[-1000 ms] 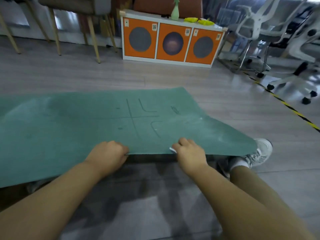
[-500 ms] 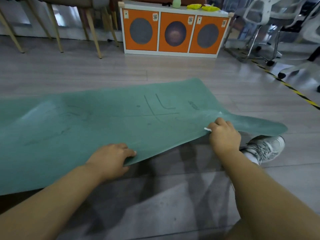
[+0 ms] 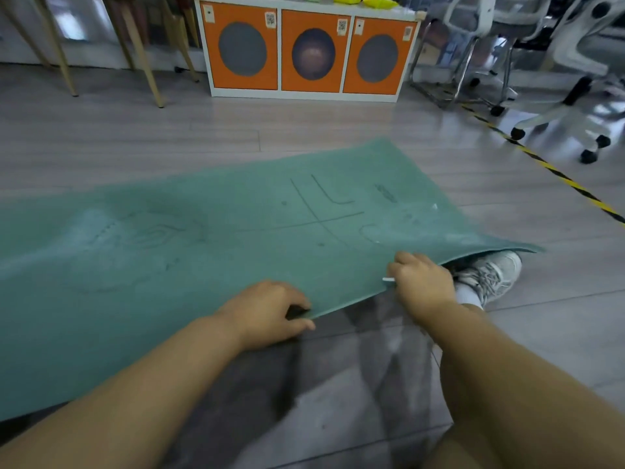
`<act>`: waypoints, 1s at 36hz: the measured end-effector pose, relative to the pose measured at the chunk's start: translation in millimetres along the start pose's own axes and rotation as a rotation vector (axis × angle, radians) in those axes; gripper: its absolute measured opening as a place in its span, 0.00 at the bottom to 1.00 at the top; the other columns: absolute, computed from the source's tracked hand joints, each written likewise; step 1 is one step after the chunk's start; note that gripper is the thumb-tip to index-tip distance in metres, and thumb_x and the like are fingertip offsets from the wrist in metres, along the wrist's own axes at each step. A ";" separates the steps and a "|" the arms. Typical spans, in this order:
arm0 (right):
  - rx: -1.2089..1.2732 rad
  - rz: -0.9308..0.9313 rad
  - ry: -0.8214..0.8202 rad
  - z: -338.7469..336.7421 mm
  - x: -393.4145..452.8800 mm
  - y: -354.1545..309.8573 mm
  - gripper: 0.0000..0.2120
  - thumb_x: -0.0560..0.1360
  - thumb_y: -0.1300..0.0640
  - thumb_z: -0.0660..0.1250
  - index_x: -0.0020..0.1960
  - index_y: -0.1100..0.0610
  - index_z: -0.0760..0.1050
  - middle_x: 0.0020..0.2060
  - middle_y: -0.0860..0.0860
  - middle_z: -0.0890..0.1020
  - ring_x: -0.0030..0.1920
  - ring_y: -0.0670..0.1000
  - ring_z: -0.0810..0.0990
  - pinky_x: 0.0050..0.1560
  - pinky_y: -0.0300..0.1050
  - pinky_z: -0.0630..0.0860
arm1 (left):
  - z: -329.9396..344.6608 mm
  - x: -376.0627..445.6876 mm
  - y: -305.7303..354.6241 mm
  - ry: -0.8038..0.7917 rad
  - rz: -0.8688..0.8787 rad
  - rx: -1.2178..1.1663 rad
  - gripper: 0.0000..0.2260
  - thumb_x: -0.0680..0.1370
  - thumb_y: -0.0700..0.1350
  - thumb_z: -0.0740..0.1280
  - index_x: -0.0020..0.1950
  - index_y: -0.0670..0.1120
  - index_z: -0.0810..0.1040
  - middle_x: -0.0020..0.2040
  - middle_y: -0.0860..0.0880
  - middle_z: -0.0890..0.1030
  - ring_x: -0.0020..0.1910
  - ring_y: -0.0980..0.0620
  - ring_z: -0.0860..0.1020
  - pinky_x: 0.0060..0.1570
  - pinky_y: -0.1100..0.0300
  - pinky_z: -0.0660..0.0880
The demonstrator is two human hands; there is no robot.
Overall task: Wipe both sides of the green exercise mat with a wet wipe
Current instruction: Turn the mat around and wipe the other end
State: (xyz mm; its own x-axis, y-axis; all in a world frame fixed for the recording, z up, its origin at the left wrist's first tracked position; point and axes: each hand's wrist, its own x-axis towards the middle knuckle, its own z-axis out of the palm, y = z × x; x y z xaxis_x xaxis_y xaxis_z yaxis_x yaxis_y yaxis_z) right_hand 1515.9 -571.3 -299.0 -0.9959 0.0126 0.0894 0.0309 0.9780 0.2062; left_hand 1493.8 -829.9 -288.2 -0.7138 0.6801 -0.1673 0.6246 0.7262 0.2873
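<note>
On floor, green mat (image 3: 209, 252) w/ scuffed lines; left hand (image 3: 267, 313), right hand (image 3: 422, 286) grip near edge.

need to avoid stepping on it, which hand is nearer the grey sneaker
Right. The right hand grips the green mat edge beside the sneaker; the left hand holds the edge farther away.
</note>
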 end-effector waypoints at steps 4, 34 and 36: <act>-0.050 0.296 -0.254 3.4 3.2 32.9 0.12 0.75 0.61 0.61 0.58 0.57 0.75 0.57 0.55 0.74 0.61 0.58 0.72 0.54 0.52 0.73 | 1.8 -15.6 -17.7 -0.158 -0.062 -0.012 0.30 0.68 0.68 0.67 0.65 0.54 0.73 0.63 0.54 0.75 0.62 0.53 0.73 0.62 0.60 0.69; 0.111 -0.598 0.035 56.2 -65.1 -177.0 0.06 0.62 0.57 0.59 0.30 0.52 0.74 0.26 0.51 0.74 0.23 0.54 0.74 0.22 0.39 0.66 | 19.8 -165.2 -116.0 -0.580 -0.382 0.035 0.38 0.63 0.64 0.75 0.70 0.63 0.66 0.72 0.57 0.64 0.70 0.54 0.64 0.70 0.60 0.61; 0.099 -0.520 0.030 57.4 -52.2 -157.9 0.02 0.57 0.59 0.64 0.29 0.54 0.75 0.26 0.53 0.74 0.22 0.55 0.74 0.21 0.40 0.68 | 27.4 -158.2 -106.0 -0.576 -0.344 0.043 0.39 0.63 0.65 0.74 0.72 0.64 0.64 0.73 0.56 0.63 0.71 0.53 0.63 0.70 0.60 0.60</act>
State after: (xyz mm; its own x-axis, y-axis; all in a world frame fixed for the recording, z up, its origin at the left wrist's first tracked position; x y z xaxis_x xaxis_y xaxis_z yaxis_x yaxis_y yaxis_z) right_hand 1558.2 -714.4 -392.2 -0.8745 -0.4842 0.0283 -0.4763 0.8684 0.1381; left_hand 1549.2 -1011.7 -318.1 -0.5990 0.3453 -0.7225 0.4121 0.9065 0.0916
